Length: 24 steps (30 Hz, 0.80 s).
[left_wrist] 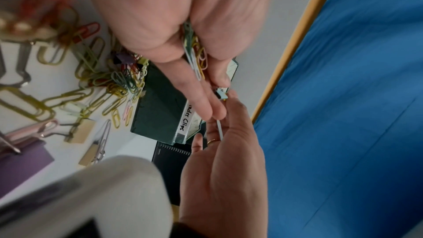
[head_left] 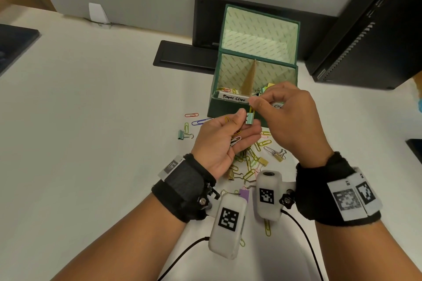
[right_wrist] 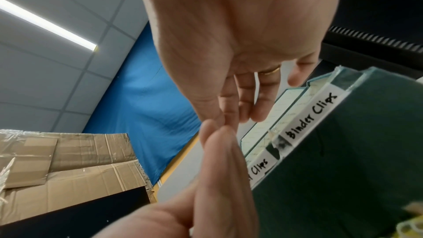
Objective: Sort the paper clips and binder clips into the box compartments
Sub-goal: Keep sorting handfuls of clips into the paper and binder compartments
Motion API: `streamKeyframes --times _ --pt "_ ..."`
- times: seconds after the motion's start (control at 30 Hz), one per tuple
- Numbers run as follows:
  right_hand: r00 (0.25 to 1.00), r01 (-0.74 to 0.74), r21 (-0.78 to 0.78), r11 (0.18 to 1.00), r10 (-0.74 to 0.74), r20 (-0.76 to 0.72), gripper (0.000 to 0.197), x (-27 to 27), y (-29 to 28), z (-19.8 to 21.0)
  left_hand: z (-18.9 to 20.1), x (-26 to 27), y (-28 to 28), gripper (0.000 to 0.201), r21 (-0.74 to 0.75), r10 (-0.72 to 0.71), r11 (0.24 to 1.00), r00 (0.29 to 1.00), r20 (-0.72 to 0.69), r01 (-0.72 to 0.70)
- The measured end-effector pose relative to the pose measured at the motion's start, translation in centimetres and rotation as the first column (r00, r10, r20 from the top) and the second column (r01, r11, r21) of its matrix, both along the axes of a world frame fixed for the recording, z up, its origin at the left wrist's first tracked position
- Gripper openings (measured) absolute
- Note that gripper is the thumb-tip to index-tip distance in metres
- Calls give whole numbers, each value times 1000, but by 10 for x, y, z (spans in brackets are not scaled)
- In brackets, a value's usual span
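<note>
- The left hand (head_left: pixel 225 141) lies palm up, just in front of the dark green cardboard box with 2 compartments (head_left: pixel 230 107). Its thumb and fingers pinch the small mint green metal binder clip (head_left: pixel 249 118).
- A few thin wire paper clips (head_left: pixel 235 140), white and yellow, lie in that same palm.
- The right hand (head_left: pixel 290 118) has a narrow grip. Its thumb and first finger pinch the top of the binder clip, at the thin wire handle.
- So both hands hold 1 clip, up in the air above the white bench (head_left: pixel 102 109).
- I think the binder clip is light and hard. Its smooth sides could slip, so the wire handle or the flat sides are the best spots to hold.
- The paper clips are very light and bendy. They hook on each other, so pick 1 by its round end.
- The box has 2 white labels. The "Binder Clips" side (right_wrist: pixel 311 115) is on the right, and this clip likely goes there.
- Many more clips lie in a loose pile (head_left: pixel 249 157) on the bench near the wrists.
</note>
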State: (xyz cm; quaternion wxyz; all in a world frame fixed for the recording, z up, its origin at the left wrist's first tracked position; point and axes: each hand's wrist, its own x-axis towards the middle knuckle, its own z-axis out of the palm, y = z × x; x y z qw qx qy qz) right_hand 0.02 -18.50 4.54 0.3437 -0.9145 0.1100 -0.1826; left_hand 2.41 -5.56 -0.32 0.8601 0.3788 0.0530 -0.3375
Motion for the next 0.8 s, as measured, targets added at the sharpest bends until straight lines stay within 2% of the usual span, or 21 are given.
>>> streamKeyframes --times 0.17,0.3,0.37,0.47,0.63,0.8 --pt "996 58 12 998 -58 72 20 3 3 -8 1 0 1 18 -23 11 1000 1000 -8 -11" --pt "961 178 142 974 -203 188 23 6 -7 -1 0 -1 0 16 -29 -1 1000 999 -33 0" --pt "955 176 200 964 -216 201 24 4 -11 7 0 0 0 15 -46 -8 999 998 -59 5" --pt "979 87 263 961 -131 154 24 -2 -8 16 0 3 1 17 -105 8 994 991 -133 -22" --pt "995 -85 198 976 72 70 18 -7 5 15 -2 7 3 26 -210 32 975 978 -206 -76" --pt "970 -227 124 966 236 -65 11 -9 13 8 -5 8 6 35 -249 50 962 970 -237 -110"
